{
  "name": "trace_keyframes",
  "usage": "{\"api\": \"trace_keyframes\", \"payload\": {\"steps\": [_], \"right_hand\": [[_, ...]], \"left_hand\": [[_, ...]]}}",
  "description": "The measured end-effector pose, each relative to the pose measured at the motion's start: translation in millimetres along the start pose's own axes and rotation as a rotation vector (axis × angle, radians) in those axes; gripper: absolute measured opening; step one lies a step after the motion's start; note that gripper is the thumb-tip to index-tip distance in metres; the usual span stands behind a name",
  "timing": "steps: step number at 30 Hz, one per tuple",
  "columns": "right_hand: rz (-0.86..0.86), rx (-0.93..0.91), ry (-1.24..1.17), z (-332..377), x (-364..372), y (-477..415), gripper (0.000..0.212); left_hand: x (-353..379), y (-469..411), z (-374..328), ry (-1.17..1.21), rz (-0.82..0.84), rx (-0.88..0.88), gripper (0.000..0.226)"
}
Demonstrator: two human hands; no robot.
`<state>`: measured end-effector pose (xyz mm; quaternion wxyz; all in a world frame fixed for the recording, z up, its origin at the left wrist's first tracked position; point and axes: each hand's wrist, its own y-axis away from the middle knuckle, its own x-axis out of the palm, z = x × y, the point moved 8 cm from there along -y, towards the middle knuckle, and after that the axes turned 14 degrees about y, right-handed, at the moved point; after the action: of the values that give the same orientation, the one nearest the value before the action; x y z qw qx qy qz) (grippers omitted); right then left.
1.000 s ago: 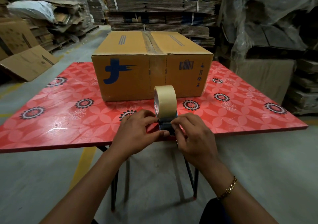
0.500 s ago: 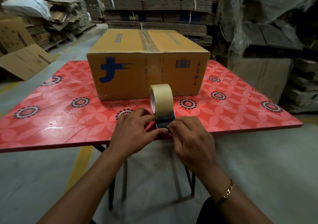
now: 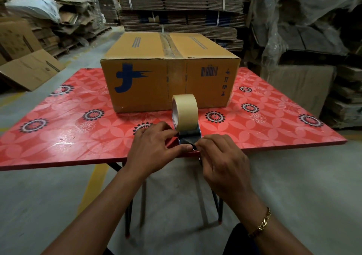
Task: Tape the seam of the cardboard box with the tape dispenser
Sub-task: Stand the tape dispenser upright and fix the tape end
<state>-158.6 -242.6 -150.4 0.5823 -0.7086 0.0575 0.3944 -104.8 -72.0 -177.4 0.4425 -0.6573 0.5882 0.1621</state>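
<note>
A closed brown cardboard box [image 3: 148, 82] with a blue logo stands on the red flowered table [image 3: 58, 129]; a strip of tape runs along its top seam [image 3: 168, 45] and down the front face. The tape dispenser [image 3: 186, 121], a dark blue frame carrying a beige tape roll, stands upright at the table's near edge, in front of the box. My left hand [image 3: 154, 147] grips the dispenser's left side. My right hand [image 3: 221, 156] pinches its near end, where the blade is hidden by my fingers.
Stacks of flattened cardboard [image 3: 176, 6] fill the back. Loose boxes [image 3: 29, 68] lie on the floor at left. Plastic-covered pallets [image 3: 305, 29] stand at right. The table's black legs [image 3: 129, 205] rise from a grey floor with a yellow line [image 3: 92, 186].
Both hands stay on the dispenser at the same spot; the fingers have shifted slightly on its near end. The view has tilted a little.
</note>
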Motion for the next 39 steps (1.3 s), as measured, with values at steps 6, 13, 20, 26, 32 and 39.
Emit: {"api": "trace_keyframes", "payload": {"steps": [6, 13, 20, 26, 32, 39], "right_hand": [[-0.005, -0.035, 0.004, 0, -3, 6, 0.010], [0.002, -0.077, 0.004, 2, -3, 15, 0.015], [0.034, -0.061, 0.037, -1, -2, 21, 0.018], [0.028, -0.054, 0.049, 0, -1, 22, 0.018], [0.008, -0.041, 0.034, -1, -7, 23, 0.028], [0.068, 0.257, -0.360, -47, 11, 25, 0.050]], "left_hand": [[-1, 1, -2, -0.001, -0.003, 0.011, 0.063], [-4, 1, -4, 0.020, -0.021, 0.020, 0.057], [-17, 23, -16, 0.032, -0.276, 0.051, 0.045], [-11, 53, -41, -0.068, -0.349, 0.300, 0.032], [-5, 59, -51, -0.023, -0.384, 0.384, 0.007], [-3, 62, -43, 0.062, -0.422, 0.346, 0.008]]}}
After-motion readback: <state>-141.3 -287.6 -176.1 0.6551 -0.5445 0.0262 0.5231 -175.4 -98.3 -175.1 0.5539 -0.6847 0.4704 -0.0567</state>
